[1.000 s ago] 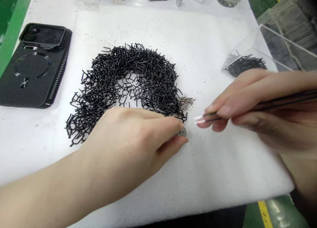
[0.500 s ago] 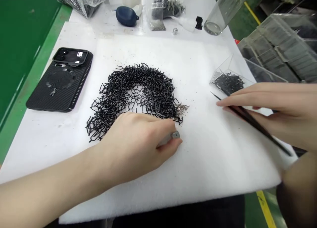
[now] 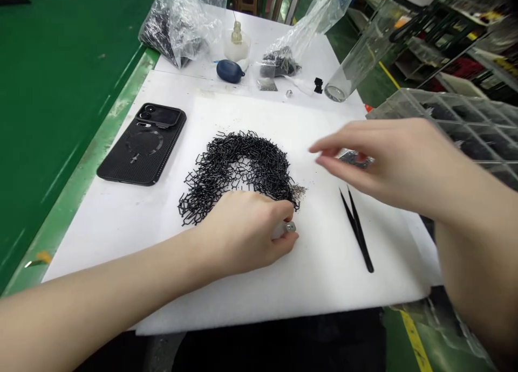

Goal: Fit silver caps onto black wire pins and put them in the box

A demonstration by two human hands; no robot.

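Note:
Low over the white foam sheet (image 3: 283,291), my left hand (image 3: 246,232) is closed around a small pale piece with a round metal end (image 3: 290,227); the fist hides most of it. Just behind that hand lies an arched heap of thin, bent black pieces (image 3: 238,148). Tiny brownish grains (image 3: 298,191) are scattered at the heap's right end. My right hand (image 3: 376,156) holds nothing, thumb and forefinger apart, in the air right of the heap. Black tweezers (image 3: 358,232) lie on the foam below it. Behind its fingers shows part of a clear tray (image 3: 351,157).
A black phone (image 3: 141,145) lies at the left. Along the back are bagged black pieces (image 3: 174,32), a dark blue oval case (image 3: 229,71), another plastic bag (image 3: 283,59), a black clip (image 3: 318,85) and a clear glass (image 3: 343,81). A compartment box (image 3: 457,113) stands at the right.
My right hand has let go of the tweezers, which now lie on the foam, and has moved left with its fingers apart. My left hand keeps its grip. The view has tilted upward.

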